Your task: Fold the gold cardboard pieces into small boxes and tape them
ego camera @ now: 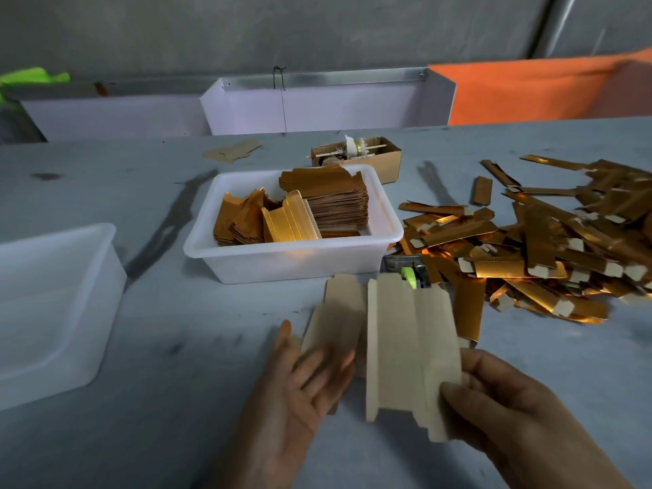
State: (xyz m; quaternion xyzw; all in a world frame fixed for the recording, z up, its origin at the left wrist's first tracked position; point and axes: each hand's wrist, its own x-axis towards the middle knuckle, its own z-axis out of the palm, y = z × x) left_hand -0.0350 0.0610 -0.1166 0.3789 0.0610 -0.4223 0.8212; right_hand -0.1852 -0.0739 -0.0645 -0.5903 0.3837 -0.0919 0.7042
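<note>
Open grey table (183,400) to the left of the hands, between near white tub (53,312) and filled white bin (293,262). Right side crowded — heap of gold boxes (550,248) touching the bin's corner, tape dispenser (409,273) wedged just ahead.

One head-worn camera looks forward and down, close over the grey table (176,382).
</note>
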